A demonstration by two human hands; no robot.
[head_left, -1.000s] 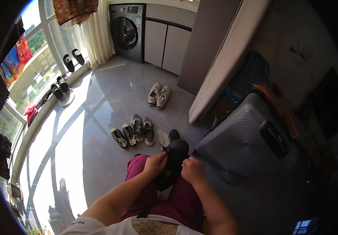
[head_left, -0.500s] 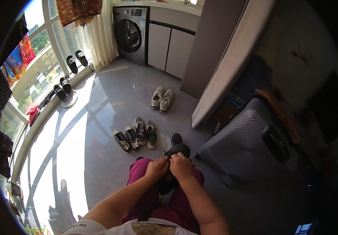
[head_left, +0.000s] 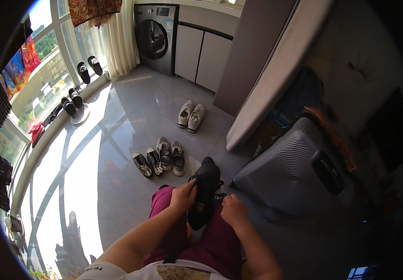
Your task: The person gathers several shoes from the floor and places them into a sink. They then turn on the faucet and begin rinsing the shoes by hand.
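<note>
A black shoe (head_left: 203, 198) rests between my thighs, toe pointing away from me and its dark opening toward me. My left hand (head_left: 183, 196) grips its left side, fingers along the edge near the laces. Just right of the shoe, my right hand (head_left: 234, 210) is closed over my right thigh. A black shoelace (head_left: 219, 196) runs from the shoe toward its fingertips. Where exactly the lace sits in those fingers is too small to make out fully.
Several sneakers (head_left: 162, 153) stand ahead on the grey floor, with a white pair (head_left: 194, 117) beyond them. A grey suitcase (head_left: 285, 172) leans at the right. Slippers (head_left: 83, 72) line the window ledge at left; a washing machine (head_left: 152, 42) stands at the back.
My hands were together at the laces on top of the shoe. The right hand has moved right and toward me, the left slightly left. More of the shoe now shows.
</note>
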